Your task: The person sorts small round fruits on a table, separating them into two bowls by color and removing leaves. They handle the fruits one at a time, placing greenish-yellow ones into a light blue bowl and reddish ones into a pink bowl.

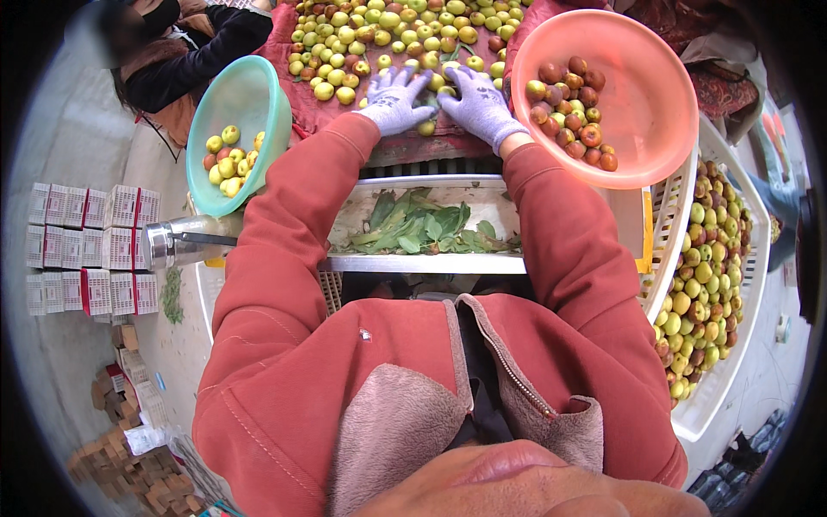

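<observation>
Both my hands wear pale lavender work gloves and rest palm down, fingers spread, at the near edge of a heap of green and reddish-brown jujubes (387, 21) on a red cloth (310, 106). My left hand (396, 100) touches or nears some fruit at its fingertips. Beside it, my right hand (477, 102) reaches forward over the cloth; a few jujubes lie between the hands. Whether anything is under the palms is hidden. A light green plastic basin (279, 123) holding yellow-green jujubes is at the left. An orange-pink plastic basin (652, 123) with mostly reddish-brown jujubes is at the right.
A metal tray (426, 263) of green leaves (426, 226) lies below the cloth's near edge. A steel bottle (187, 240) is at the left, a white plastic crate (704, 413) full of jujubes at the right. Another person's dark sleeve (194, 61) shows upper left; stacked crates (90, 249) stand beyond.
</observation>
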{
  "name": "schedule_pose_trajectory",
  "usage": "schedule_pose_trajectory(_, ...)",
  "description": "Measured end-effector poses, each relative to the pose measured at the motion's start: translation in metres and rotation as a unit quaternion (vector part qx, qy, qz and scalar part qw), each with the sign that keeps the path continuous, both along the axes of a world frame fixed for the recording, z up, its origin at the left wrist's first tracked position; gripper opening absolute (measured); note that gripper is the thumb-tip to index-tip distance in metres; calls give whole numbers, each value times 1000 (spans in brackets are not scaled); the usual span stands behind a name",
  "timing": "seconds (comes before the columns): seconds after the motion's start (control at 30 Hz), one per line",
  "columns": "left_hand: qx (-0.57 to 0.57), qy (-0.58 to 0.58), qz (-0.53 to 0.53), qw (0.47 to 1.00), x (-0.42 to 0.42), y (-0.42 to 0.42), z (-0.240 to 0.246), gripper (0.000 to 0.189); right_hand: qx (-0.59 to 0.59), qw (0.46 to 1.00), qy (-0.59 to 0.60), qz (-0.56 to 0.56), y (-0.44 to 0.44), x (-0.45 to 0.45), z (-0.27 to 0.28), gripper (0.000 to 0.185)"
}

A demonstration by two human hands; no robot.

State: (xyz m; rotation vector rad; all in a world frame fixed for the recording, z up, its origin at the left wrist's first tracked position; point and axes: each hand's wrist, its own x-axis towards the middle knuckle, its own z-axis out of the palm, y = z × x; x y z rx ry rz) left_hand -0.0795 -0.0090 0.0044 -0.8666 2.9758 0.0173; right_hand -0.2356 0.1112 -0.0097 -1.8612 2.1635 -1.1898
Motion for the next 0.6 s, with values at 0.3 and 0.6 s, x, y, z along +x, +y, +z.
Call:
schedule_pose_trajectory(0.3,-99,371,149,911,16,-105,4,47,108,988,-77,76,4,2,13,35)
schedule_pose_trajectory(0.6,-24,272,280,920,-18,-223,-41,98,145,984,-91,51,10,3,24,36)
